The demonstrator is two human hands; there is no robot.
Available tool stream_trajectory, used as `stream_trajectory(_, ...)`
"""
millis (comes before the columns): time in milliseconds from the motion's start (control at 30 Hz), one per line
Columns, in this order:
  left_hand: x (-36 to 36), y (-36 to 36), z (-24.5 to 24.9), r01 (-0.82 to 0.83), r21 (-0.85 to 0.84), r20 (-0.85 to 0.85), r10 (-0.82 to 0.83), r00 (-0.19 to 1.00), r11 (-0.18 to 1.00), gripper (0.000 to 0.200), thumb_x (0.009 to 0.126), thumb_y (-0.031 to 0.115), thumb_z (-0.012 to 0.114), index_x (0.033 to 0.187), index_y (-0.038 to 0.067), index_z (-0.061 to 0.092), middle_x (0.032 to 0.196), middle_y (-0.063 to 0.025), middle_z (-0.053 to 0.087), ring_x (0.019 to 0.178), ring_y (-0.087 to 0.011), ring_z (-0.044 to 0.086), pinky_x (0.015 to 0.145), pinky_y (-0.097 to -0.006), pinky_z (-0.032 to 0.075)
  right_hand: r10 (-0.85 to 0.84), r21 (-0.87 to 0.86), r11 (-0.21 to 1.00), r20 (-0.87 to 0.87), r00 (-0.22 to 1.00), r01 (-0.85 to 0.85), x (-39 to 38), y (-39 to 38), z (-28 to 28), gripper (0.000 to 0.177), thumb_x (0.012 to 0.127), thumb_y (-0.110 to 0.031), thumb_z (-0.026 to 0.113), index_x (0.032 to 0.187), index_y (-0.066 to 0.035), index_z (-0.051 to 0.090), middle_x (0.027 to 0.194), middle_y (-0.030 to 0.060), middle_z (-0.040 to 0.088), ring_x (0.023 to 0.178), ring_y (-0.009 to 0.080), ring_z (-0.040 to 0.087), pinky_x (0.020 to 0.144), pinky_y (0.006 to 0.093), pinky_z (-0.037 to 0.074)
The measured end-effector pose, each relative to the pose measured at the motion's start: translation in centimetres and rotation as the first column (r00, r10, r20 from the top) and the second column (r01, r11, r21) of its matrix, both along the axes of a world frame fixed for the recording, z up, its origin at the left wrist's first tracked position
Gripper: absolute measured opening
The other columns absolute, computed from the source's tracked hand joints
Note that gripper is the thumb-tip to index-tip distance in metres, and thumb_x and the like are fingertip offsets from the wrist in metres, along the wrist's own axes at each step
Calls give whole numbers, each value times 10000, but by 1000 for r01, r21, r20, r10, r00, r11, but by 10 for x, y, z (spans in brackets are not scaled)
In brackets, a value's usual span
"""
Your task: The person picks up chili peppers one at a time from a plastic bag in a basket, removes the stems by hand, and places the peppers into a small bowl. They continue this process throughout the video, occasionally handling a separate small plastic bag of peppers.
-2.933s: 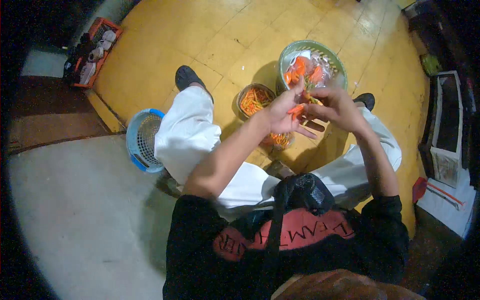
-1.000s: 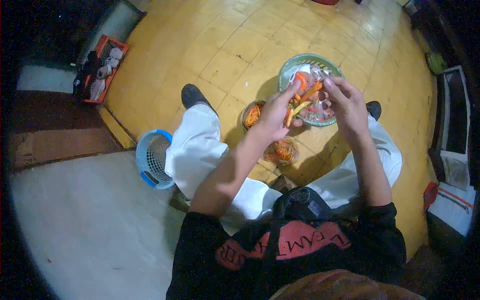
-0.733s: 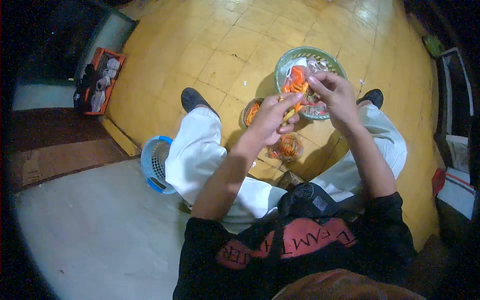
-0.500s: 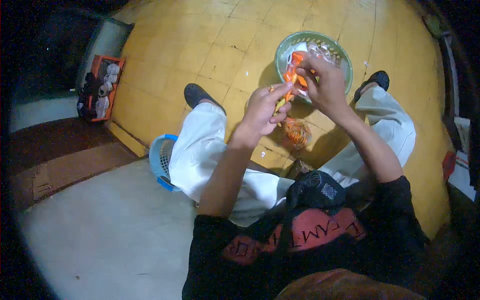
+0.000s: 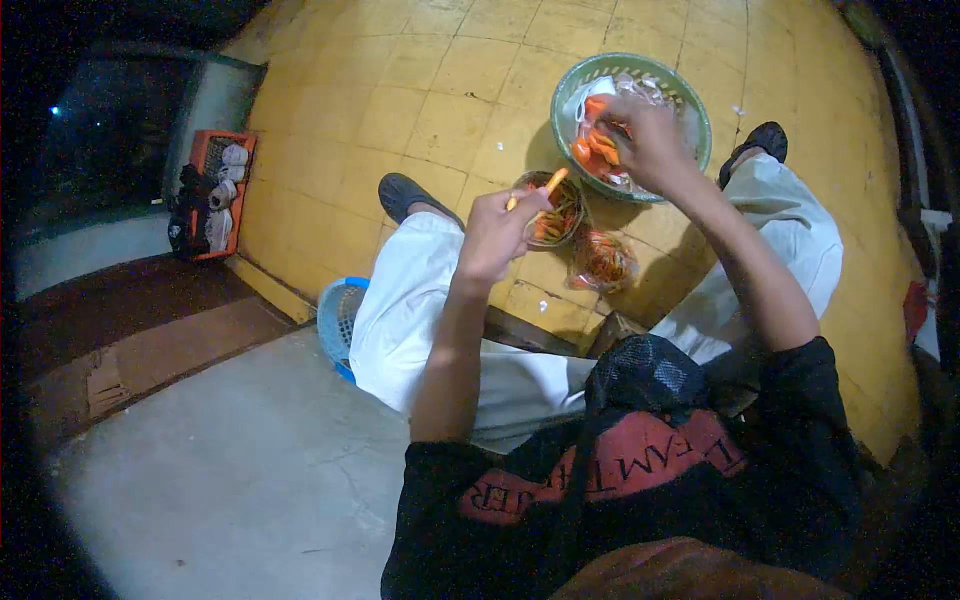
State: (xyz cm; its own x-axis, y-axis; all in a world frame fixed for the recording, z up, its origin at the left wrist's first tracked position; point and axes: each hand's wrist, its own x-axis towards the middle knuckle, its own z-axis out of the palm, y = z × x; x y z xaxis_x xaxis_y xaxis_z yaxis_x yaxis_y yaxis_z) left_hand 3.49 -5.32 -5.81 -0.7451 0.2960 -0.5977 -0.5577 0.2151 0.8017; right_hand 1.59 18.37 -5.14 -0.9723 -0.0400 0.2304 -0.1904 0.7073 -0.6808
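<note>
My left hand [image 5: 500,235] is closed around a slender yellow-orange piece [image 5: 549,187], which looks like a chilli and juts out at both sides of the fingers. Beneath it is a round bowl [image 5: 560,208] of thin red, orange and green pieces that look like chillies. My right hand [image 5: 645,142] is over the green basket [image 5: 566,92], its fingers blurred by motion beside bright orange pieces [image 5: 597,150]. Whether it grips one of them cannot be made out. White and pale things also lie in the basket.
A clear plastic bag [image 5: 604,262] of similar orange-red pieces rests on the yellow tiled floor near the bowl. A blue basket [image 5: 338,325] stands beside my left leg. Further left, an orange crate [image 5: 232,200] holds white bundles. A raised grey ledge [image 5: 220,450] runs along the left.
My hands have drawn apart. The left has moved left and a little down with its orange piece, showing the bowl; the right is now over the basket's orange pieces.
</note>
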Motion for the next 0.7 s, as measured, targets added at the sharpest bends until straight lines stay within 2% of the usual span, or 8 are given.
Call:
stream_trajectory(67, -3, -11, -11, -3, -108, -26, 0, 1000, 994, 314, 913, 311, 613, 861, 5, 665, 700, -15, 599, 512, -34, 445, 390, -195, 272, -40, 443, 896, 94, 995, -6, -3, 10, -3, 173, 836, -155, 635, 971, -56, 681, 923, 156, 661, 805, 323, 644, 717, 388, 499)
stream_trajectory(133, -8, -19, -18, 81, -565, -334, -318, 887, 821, 330, 903, 296, 618, 802, -11, 684, 650, -21, 605, 525, -58, 472, 439, -252, 342, -41, 457, 889, 45, 998, 16, 0, 14, -15, 180, 838, -153, 626, 976, -51, 681, 921, 154, 663, 821, 332, 641, 723, 395, 497)
stream_trajectory(200, -8, -21, -19, 73, -547, -363, -315, 877, 834, 329, 899, 288, 619, 795, -16, 687, 630, -18, 596, 527, -67, 474, 466, -268, 364, -40, 467, 883, 0, 999, 35, 1, 10, -17, 188, 840, -152, 617, 981, -46, 681, 918, 152, 665, 836, 341, 637, 729, 403, 496)
stream_trajectory(267, -5, -16, -12, 67, -527, -392, -312, 866, 847, 328, 895, 279, 620, 787, -22, 690, 610, -15, 587, 528, -75, 477, 492, -284, 385, 226, 117, 968, -12, 974, -223, 4, -3, -9, 234, 835, -205, 618, 974, -27, 678, 855, 193, 665, 840, 349, 651, 772, 442, 506)
stream_trajectory(367, 0, -1, -5, 109, -376, -407, -269, 873, 920, 275, 873, 235, 628, 829, -29, 686, 629, -13, 596, 541, -74, 488, 506, -268, 395, 385, -141, 915, 24, 923, -378, 20, -31, 9, 247, 830, -235, 651, 952, -23, 682, 825, 180, 669, 782, 318, 661, 730, 407, 512)
stream_trajectory(467, 3, 10, 1, 192, -329, -484, -339, 807, 925, 210, 847, 189, 632, 851, -14, 686, 630, 0, 587, 548, -59, 485, 490, -250, 378, 463, -358, 847, 134, 876, -393, 25, -40, 9, 257, 835, -258, 671, 928, -18, 682, 781, 160, 666, 724, 266, 656, 677, 361, 506)
stream_trajectory(600, 4, 16, 11, 250, -169, -372, -297, 880, 953, 156, 839, 165, 636, 852, 16, 678, 605, 25, 546, 528, -37, 461, 457, -217, 337, 513, -487, 790, 195, 836, -372, 23, -40, 1, 241, 853, -262, 665, 896, -25, 675, 737, 110, 656, 676, 177, 623, 640, 321, 490)
stream_trajectory(700, 2, 15, 19, 211, -173, -349, -260, 900, 962, 180, 865, 210, 651, 858, 31, 671, 588, 39, 516, 503, -30, 436, 432, -209, 311, 396, -584, 778, 171, 902, -231, 19, -34, 3, 239, 861, -263, 655, 876, -24, 664, 749, 72, 656, 698, 148, 613, 659, 302, 480)
